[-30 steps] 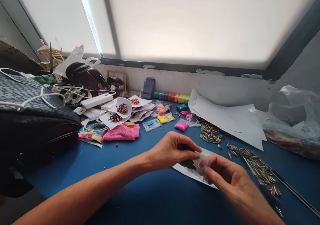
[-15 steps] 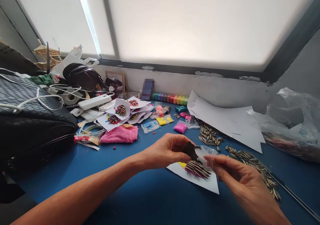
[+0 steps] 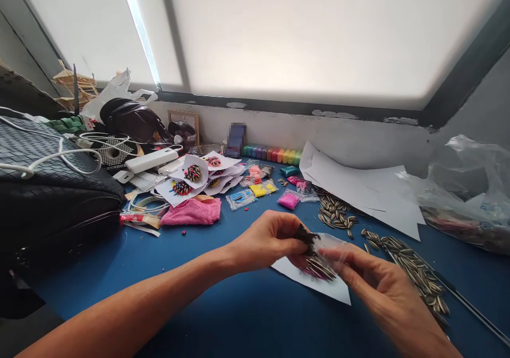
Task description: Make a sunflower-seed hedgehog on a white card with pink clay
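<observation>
My left hand point(image 3: 266, 242) is closed around the dark end of a small clear plastic bag of black clay point(image 3: 306, 237). The bag's transparent end point(image 3: 330, 242) is pinched in the fingers of my right hand point(image 3: 380, 281). Just beneath both hands, a white paper sheet point(image 3: 337, 293) lies on the table, bearing a row of striped sunflower seeds point(image 3: 321, 269) with some pink material under them. My hands and the bag cover part of that sheet.
Loose sunflower seeds point(image 3: 414, 265) and a thin metal rod point(image 3: 476, 305) lie to the right. Packets of coloured clay, such as a pink packet point(image 3: 289, 200), sit ahead. Seed-decorated papers point(image 3: 217, 182), a pink cloth point(image 3: 191, 212) and a black bag point(image 3: 59, 188) are leftward; paper sheets point(image 3: 358, 182) lie behind.
My right hand has shifted slightly left, toward my left hand, along the bag. The yellow patch on the sheet is now hidden behind my left hand.
</observation>
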Demonstrator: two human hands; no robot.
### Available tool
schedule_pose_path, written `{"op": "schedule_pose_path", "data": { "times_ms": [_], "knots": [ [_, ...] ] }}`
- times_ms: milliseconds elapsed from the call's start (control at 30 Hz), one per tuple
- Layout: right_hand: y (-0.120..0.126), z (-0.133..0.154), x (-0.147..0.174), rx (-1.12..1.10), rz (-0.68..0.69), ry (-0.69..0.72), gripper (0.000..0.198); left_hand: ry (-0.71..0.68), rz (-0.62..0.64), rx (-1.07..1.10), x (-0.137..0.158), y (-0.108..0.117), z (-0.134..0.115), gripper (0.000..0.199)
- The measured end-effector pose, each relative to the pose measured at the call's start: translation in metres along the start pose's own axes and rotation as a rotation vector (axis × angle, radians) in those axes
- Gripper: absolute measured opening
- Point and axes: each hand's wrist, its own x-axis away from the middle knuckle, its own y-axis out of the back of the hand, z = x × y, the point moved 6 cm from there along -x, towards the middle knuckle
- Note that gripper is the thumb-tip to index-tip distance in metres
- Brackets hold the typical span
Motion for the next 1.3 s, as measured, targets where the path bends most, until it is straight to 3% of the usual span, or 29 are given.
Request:
{"op": "schedule_pose_path", "data": {
  "times_ms": [133, 333, 567, 800, 933, 1067, 1300],
  "knots": [
    [-0.003, -0.006, -0.001, 0.01, 0.067, -0.074, 0.042, 0.019, 0.057, 0.045, -0.001, 0.0, 0.008, 0.02],
    [-0.004, -0.006, 0.0, 0.066, 0.132, -0.081, 0.046, -0.003, 0.023, -0.023, -0.003, 0.004, 0.011, 0.017],
    [-0.004, -0.007, 0.002, 0.113, 0.119, -0.06, 0.051, 0.031, 0.078, 0.001, -0.003, 0.003, 0.014, 0.023],
    [-0.008, 0.003, 0.003, 0.142, 0.183, 0.032, 0.033, 0.107, 0.115, 0.013, 0.001, -0.002, 0.015, 0.041],
    [-0.007, 0.004, 0.004, 0.201, 0.132, 0.067, 0.029, 0.115, 0.06, 0.034, 0.002, -0.003, 0.015, 0.04],
    [-0.005, 0.006, 0.005, 0.272, 0.012, 0.115, 0.025, 0.11, 0.104, 0.044, 0.002, -0.008, 0.017, 0.038],
    [0.007, 0.012, 0.003, 0.106, -0.145, 0.148, 0.024, 0.091, 0.075, 0.045, -0.001, 0.001, 0.01, 0.031]
  ]
}}
